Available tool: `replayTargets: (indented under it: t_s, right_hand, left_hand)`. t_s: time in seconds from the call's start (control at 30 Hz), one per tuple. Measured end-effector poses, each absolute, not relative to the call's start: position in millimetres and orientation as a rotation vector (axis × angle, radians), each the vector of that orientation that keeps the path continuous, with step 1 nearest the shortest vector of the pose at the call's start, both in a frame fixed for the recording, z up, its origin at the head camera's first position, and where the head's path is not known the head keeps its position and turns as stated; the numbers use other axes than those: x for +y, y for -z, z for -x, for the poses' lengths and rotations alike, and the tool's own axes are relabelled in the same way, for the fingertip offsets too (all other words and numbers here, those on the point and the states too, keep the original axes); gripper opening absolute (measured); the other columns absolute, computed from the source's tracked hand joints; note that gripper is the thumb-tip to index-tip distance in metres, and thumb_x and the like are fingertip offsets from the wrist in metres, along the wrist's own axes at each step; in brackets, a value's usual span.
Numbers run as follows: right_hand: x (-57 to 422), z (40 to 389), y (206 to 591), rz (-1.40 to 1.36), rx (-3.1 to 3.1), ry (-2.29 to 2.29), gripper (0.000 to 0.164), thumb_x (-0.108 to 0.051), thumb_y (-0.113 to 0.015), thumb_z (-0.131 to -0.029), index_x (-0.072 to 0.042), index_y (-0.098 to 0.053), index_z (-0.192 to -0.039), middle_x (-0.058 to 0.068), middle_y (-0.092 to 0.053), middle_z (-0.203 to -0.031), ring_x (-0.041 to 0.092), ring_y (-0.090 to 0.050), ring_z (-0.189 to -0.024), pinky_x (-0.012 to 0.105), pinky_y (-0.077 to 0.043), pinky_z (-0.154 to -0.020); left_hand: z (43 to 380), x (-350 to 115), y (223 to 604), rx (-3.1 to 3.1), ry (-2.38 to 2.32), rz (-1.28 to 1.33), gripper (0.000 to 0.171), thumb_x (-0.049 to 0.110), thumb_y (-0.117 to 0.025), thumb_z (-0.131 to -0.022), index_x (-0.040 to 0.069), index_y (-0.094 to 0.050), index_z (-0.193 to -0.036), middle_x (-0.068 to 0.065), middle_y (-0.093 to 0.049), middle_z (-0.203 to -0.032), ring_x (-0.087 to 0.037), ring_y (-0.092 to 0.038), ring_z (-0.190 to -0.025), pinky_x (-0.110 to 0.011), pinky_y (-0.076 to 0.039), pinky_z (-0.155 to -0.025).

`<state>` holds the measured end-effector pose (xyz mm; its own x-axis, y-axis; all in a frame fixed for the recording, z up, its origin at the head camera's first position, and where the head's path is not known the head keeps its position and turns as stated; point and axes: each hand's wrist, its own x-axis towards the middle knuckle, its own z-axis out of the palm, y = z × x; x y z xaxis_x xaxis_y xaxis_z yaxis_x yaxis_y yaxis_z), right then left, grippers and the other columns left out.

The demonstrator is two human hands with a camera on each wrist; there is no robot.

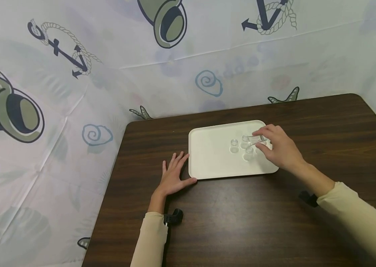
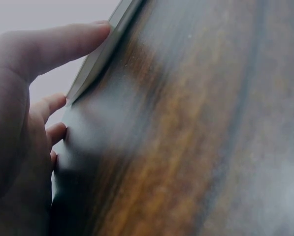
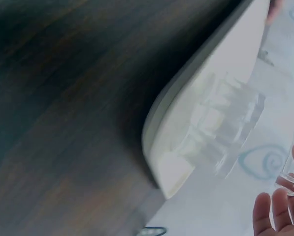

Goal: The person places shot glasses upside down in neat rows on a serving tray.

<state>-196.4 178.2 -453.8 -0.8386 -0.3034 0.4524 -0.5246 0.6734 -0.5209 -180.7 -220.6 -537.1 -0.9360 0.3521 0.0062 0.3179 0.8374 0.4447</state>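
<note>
A white rectangular tray [image 1: 210, 154] lies on the dark table. Small clear glasses stand together on its right half, among them one glass [image 1: 234, 146] at the left and another glass [image 1: 248, 154] nearer the front. Above them my right hand [image 1: 283, 150] pinches a clear shot glass [image 1: 254, 140] between thumb and fingers, tilted nearly on its side. The right wrist view also shows that held glass [image 3: 289, 180] at the fingertips. My left hand [image 1: 172, 181] has its fingers spread at the tray's left end, with the thumb touching the front left corner.
The dark wood-grain table [image 1: 238, 218] extends around the tray on all sides. Behind it and to the left hangs a pale curtain [image 1: 174, 81] with anchor and shell prints. A black wrist device [image 1: 173, 217] sits on my left forearm.
</note>
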Motion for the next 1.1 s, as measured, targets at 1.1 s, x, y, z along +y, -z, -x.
replayTargets:
  t_s: [1.1]
  right_hand:
    - [123,196,491,-1.245,-2.348,0.149,0.016,0.004,-0.073,-0.076,-0.004,-0.061,-0.082,0.011,-0.052,-0.099,0.030,-0.049,-0.092,0.049,-0.040,-0.085]
  left_hand:
    - [181,-220,536,2.940,-0.679,-0.517,0.095,0.067,-0.063,-0.082,0.031,-0.020,-0.158,-0.001,-0.013,-0.164,-0.027,-0.002,-0.150,-0.063,0.008,-0.111]
